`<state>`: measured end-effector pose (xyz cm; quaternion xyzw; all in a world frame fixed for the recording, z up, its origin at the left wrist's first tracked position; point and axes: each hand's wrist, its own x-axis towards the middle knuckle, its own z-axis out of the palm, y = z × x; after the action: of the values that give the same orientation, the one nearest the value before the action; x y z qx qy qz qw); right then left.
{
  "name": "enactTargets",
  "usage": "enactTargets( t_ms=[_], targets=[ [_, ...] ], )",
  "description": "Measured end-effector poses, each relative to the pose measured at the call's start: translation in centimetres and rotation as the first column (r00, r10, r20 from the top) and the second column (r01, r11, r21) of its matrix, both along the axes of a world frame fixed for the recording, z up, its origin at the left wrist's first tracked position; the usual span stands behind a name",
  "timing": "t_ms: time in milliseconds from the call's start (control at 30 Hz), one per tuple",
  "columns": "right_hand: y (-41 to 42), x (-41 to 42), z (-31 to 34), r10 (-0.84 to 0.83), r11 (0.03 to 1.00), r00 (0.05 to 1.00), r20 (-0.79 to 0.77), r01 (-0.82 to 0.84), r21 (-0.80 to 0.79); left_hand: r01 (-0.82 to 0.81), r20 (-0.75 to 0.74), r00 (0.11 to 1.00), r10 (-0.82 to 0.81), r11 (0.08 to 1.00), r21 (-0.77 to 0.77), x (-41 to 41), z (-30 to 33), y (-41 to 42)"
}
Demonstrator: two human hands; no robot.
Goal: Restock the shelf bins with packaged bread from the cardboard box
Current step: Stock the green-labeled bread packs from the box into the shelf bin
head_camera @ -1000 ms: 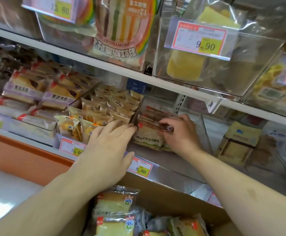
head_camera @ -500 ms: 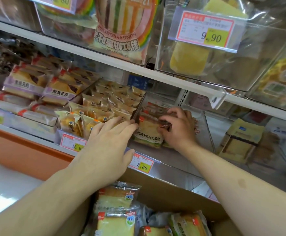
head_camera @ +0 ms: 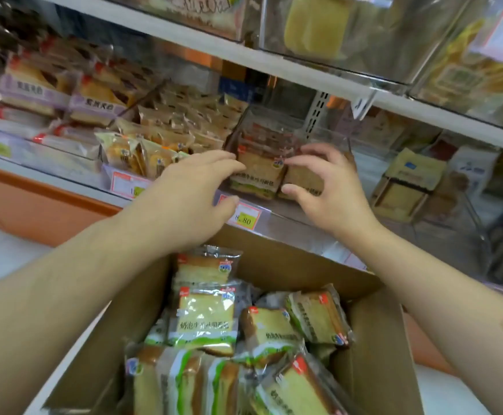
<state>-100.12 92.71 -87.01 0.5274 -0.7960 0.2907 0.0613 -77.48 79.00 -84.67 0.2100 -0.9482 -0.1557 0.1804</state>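
While both hands are hovering at the clear bin (head_camera: 328,139), the left hand (head_camera: 190,199) is spreading relaxed fingers, tips just touching the front bread pack (head_camera: 259,172) and grasping nothing. The right hand (head_camera: 331,187) is loosely curling around the neighbouring pack (head_camera: 302,181); actual contact cannot be told. Half a second earlier it was reaching deeper, pinching a pack. At 6 o'clock, the cardboard box (head_camera: 372,339) is holding more bread. A price tag (head_camera: 245,217) is reading 8.80.
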Motion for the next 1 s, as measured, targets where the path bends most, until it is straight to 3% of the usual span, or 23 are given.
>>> enactTargets(
  t_ms=[133, 200, 300, 433, 733, 1000],
  targets=[
    [6.1, 4.9, 0.5, 0.121, 0.987, 0.992, 0.031, -0.123, 0.107, 0.056, 0.029, 0.998, -0.056, 0.998, -0.010, 1.3, 0.2, 1.9],
    [8.4, 6.2, -0.3, 0.145, 0.944, 0.983, 0.111, -0.171, 0.283, 0.075, 0.056, 0.996, -0.075, 0.997, -0.003, 1.9, 0.3, 2.9],
    [11.4, 7.7, -1.9, 0.111, 0.789, 0.975, 0.192, -0.204, 0.580, 0.105, 0.092, 0.990, -0.106, 0.994, 0.018, 2.6, 0.4, 4.6],
    [13.9, 9.1, -4.5, 0.068, 0.622, 0.966, 0.250, -0.236, 0.746, 0.156, 0.148, 0.976, -0.162, 0.986, 0.053, 3.1, 0.1, 7.2],
    [14.3, 8.9, -6.2, 0.020, 0.662, 0.934, 0.356, -0.279, 0.696, 0.188, 0.227, 0.950, -0.215, 0.973, 0.133, 3.8, -2.1, 10.2],
    [13.0, 8.0, -0.3, 0.068, 0.890, 0.881, 0.469, -0.265, 0.370, 0.092, 0.356, 0.911, -0.208, 0.944, 0.316, 1.8, -3.2, 10.3]
  ],
)
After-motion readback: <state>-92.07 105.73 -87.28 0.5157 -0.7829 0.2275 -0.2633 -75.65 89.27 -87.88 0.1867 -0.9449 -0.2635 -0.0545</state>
